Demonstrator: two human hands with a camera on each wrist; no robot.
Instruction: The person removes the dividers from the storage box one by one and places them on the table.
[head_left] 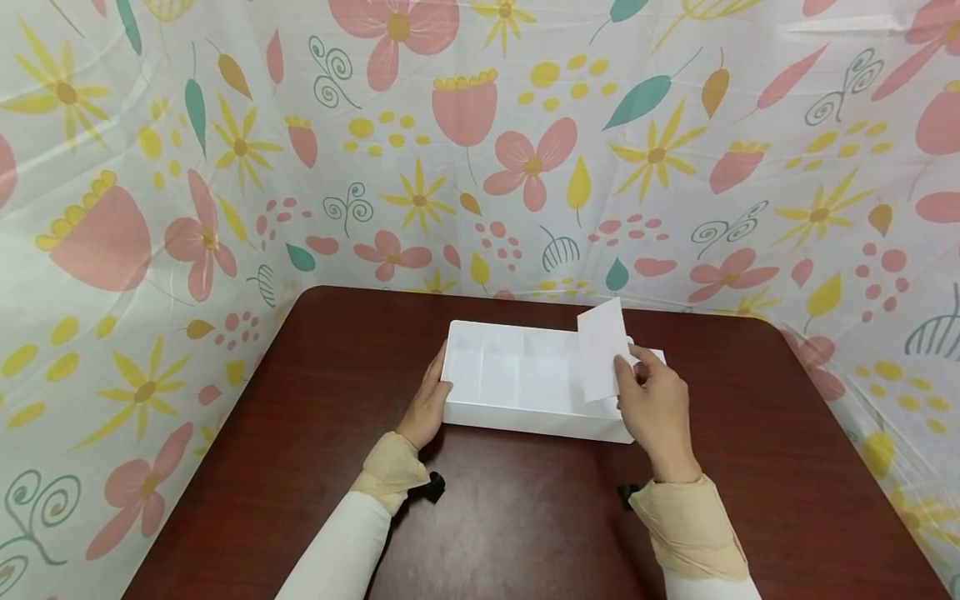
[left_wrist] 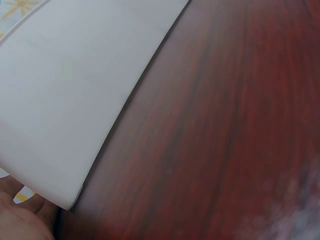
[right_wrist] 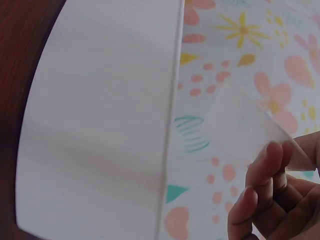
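A long white storage box with an open top and shallow dividers inside lies on the dark red-brown table. My left hand grips its left end, thumb at the near left corner and fingers along the end wall. In the left wrist view, that hand shows at the box's end. Over the right part of the box, my right hand pinches a thin white divider panel by its right edge, tilted upright. The right wrist view shows the panel between thumb and fingers, beyond the box's long wall.
Another flat white piece shows just past the right hand, at the box's right end. A floral curtain hangs behind and along both sides of the table.
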